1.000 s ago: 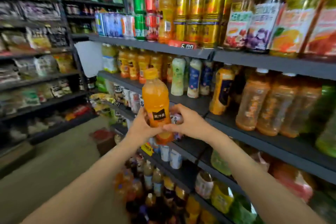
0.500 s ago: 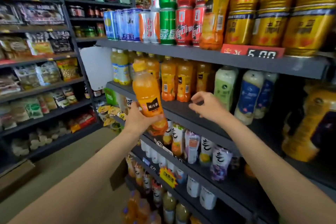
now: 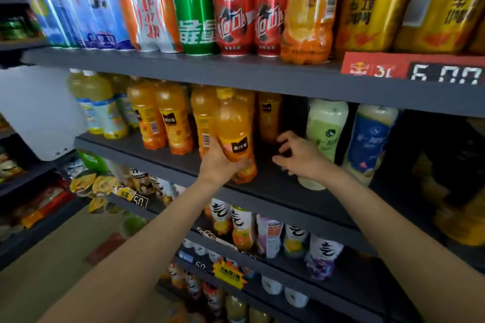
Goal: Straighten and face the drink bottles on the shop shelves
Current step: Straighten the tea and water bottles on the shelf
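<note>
Two bare arms reach up from the bottom of the view toward the middle shelf. The left hand grips the orange bottle low on its body, with the palm behind it and the thumb wrapped around its lower front. This bottle stands at the front edge of the middle shelf, nearly upright, and its black label faces outward. Just behind it and to its left stands a row of similar orange bottles; one of them shows a barcode instead of its front.

The right hand hovers to the right of the orange bottle, apart from it, above the shelf board. Its fingers are loosely curled and it holds nothing. Right behind this hand stands a pale green bottle, but I cannot tell if the hand touches it. A white and blue bottle stands further right.

On the shelf above the orange bottle stand cans, and a red price tag is on its edge.
</note>
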